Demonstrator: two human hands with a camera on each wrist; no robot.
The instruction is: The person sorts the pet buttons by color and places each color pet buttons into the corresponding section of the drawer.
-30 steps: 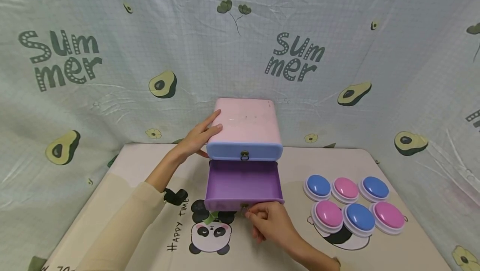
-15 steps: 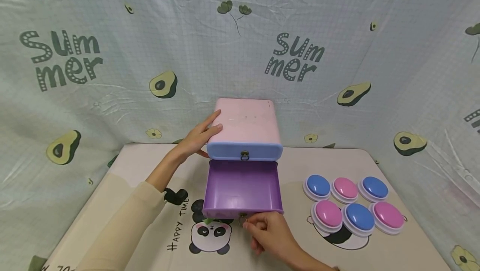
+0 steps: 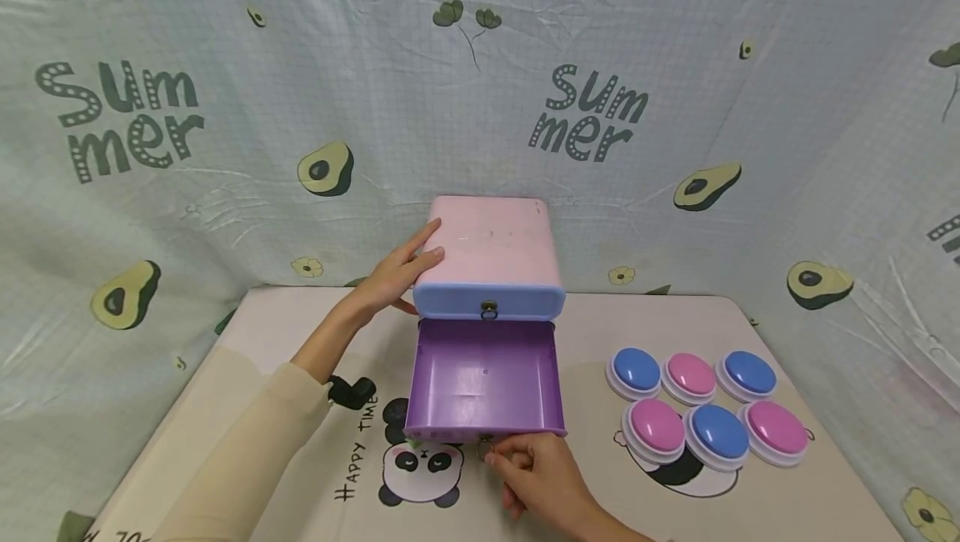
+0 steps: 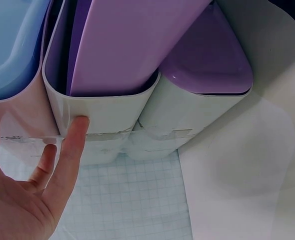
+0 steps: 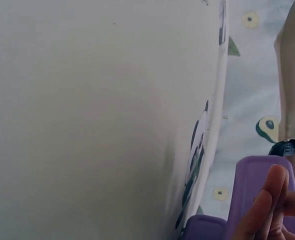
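Observation:
A small drawer cabinet with a pink top (image 3: 493,238) stands against the cloth backdrop. Its blue upper drawer (image 3: 450,302) is closed and has a ring pull. Below, a purple drawer (image 3: 482,388) is far out, with nothing visible inside. My right hand (image 3: 546,479) pinches that drawer's small ring pull (image 3: 486,447) between thumb and fingers. My left hand (image 3: 393,277) rests against the cabinet's left side, fingers extended onto the pink top edge. In the left wrist view, a fingertip touches the white side wall (image 4: 105,114), and a lower purple drawer (image 4: 212,55) sits closed.
On the right of the table (image 3: 300,459) lie several round push buttons in two rows, among them a blue button (image 3: 637,369) and a pink button (image 3: 657,425). A printed panda (image 3: 422,473) marks the table cover in front of the cabinet. Patterned cloth (image 3: 390,108) hangs behind.
My right hand has drawn the purple drawer further out toward me by its ring, showing more of the drawer's floor. The left hand has stayed in place on the cabinet.

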